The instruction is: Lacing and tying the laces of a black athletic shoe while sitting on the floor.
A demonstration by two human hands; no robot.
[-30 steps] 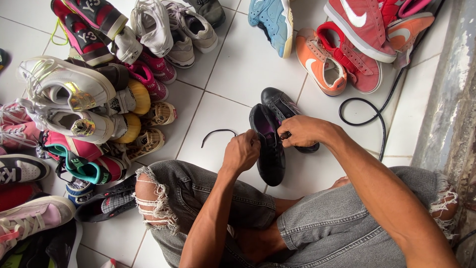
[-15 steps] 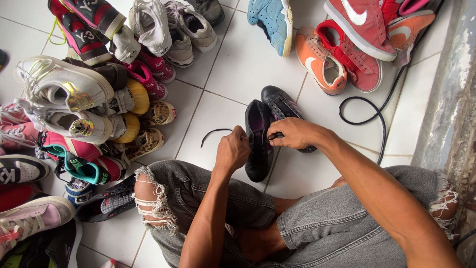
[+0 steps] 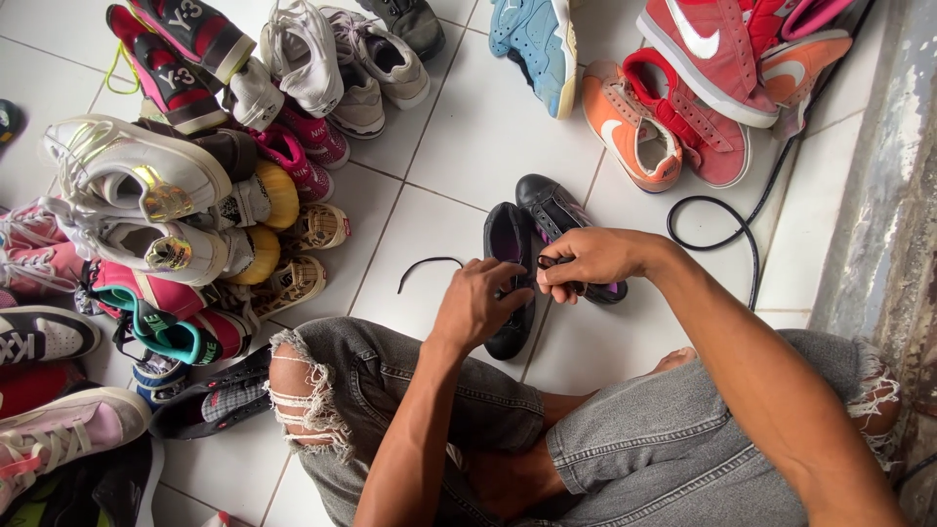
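At frame centre, my left hand (image 3: 480,305) cups a black shoe (image 3: 510,263) while my right hand (image 3: 586,260) pinches its black lace (image 3: 427,265), above white floor tiles (image 3: 468,137).

We see open white tile floor (image 3: 468,127) from 11 to 12 o'clock of the hands, a clear lane between the shoe heap and the orange shoe (image 3: 632,127). At 9 to 10 o'clock the piled shoes (image 3: 176,195) block passage; a loose black lace (image 3: 427,263) lies just left of the black shoe (image 3: 509,249). At 1 to 2 o'clock red shoes (image 3: 698,117) crowd in, and a black cable (image 3: 727,220) loops at 3 o'clock, before the wall edge (image 3: 878,195). At 6 o'clock the knees in ripped jeans (image 3: 390,390) close off the near side.
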